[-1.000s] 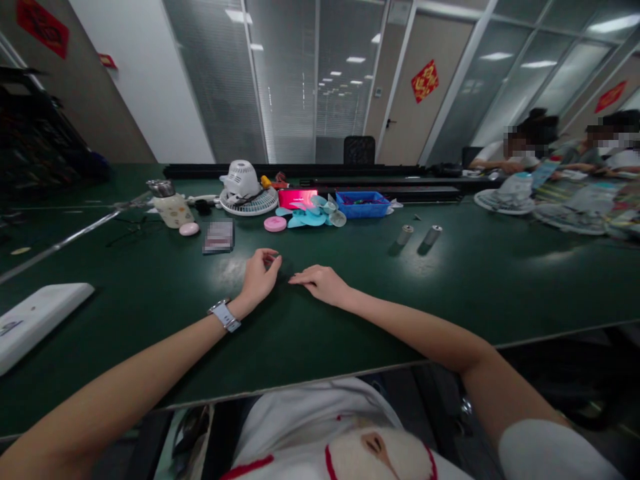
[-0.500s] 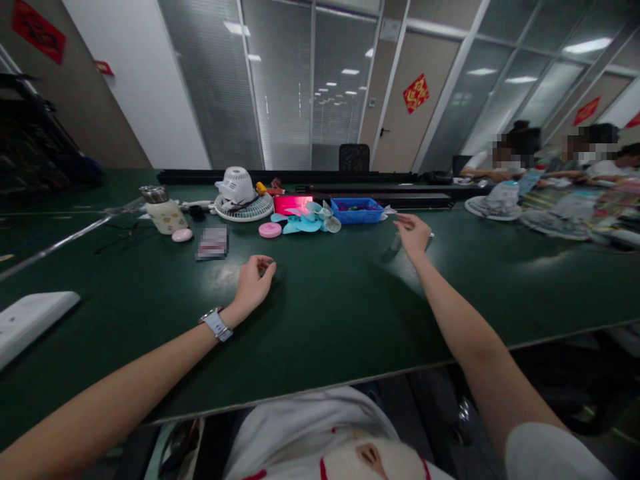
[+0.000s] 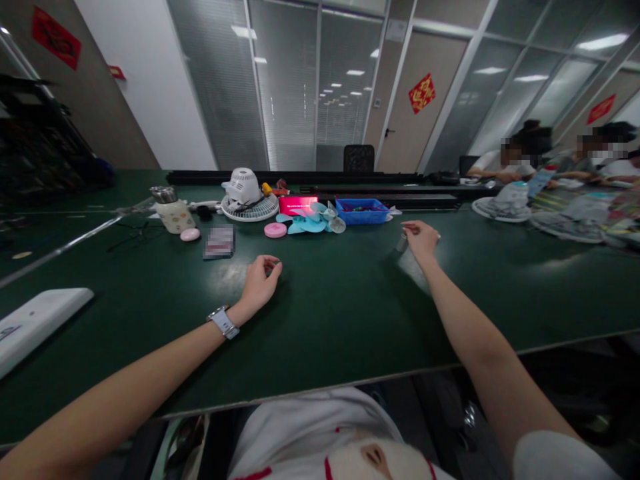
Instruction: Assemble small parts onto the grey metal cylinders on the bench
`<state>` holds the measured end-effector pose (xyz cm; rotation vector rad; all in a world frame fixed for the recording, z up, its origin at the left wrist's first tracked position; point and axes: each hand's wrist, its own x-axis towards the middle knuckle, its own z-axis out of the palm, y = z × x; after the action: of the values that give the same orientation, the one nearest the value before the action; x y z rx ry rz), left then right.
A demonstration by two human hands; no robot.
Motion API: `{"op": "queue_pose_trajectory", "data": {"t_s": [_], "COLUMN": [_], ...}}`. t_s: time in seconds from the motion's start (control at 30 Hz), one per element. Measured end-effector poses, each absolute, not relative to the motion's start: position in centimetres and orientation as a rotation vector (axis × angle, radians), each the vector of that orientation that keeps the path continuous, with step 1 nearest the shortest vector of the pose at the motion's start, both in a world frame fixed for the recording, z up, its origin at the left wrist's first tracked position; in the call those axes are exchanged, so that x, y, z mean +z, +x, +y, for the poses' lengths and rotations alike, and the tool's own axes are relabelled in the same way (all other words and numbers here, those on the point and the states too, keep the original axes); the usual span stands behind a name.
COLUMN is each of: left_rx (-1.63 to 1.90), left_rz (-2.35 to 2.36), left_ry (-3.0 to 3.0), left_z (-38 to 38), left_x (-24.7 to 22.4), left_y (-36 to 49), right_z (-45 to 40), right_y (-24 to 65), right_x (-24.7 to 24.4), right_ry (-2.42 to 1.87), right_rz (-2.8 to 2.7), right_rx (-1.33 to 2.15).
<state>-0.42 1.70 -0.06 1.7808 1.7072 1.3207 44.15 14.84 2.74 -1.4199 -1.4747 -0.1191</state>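
My left hand [image 3: 262, 280], a watch on its wrist, rests on the green table [image 3: 325, 313] with fingers loosely curled and nothing visible in them. Farther off to the right, my right hand [image 3: 423, 240] has thumb and fingertips drawn together in a pinch. Just under those fingertips is a small greyish cylinder [image 3: 401, 242]; whether the fingers hold it or something smaller is unclear. Light blue fan blades [image 3: 313, 221] and a pink round piece [image 3: 275, 230] lie between and beyond the hands. Left of the right hand sits a blue tray [image 3: 362, 217] with small items inside.
A white fan head on a round grille [image 3: 250, 209] stands at the back, near a lit red screen [image 3: 297, 205]. Leftward are a patterned bottle [image 3: 173, 217], a pink oval object [image 3: 190, 235] and a white power strip [image 3: 45, 327]. People sit at the far right among fan parts [image 3: 503, 208].
My right hand has lowered slightly towards the table, and the small cylinder shows more clearly below its fingertips. The left hand keeps its pose. The whole view has shifted a little.
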Motion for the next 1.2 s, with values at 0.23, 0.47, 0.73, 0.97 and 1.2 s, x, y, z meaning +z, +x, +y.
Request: {"op": "queue_pose_trajectory", "data": {"t_s": [0.23,0.47,0.73,0.97,1.2], "left_rx": [1.312,1.324,1.305,1.307,1.296], "left_rz": [1.696,1.689,1.686,1.687,1.684], "left_ry": [1.793,1.789,1.805,1.806,1.823], "left_z": [1.6,1.6,1.7,1.5,1.8], "left_x": [0.0,0.0,-0.2,0.1,-0.2], "left_y": [-0.4,-0.4,-0.5,-0.4,-0.5], "right_z": [15.0,14.5,14.5,15.2,14.8], "right_y": [44.4,44.0,43.8,44.8,45.1], "right_x": [2.5,2.9,2.9,2.4,2.4], "right_ry": [-1.431,-1.518,-1.465,-1.246,-1.292], "right_rz": [-1.526,-1.578,-1.582,-1.414,-1.516], "right_rx": [-0.159,-0.201,-0.117,0.050,0.051]}}
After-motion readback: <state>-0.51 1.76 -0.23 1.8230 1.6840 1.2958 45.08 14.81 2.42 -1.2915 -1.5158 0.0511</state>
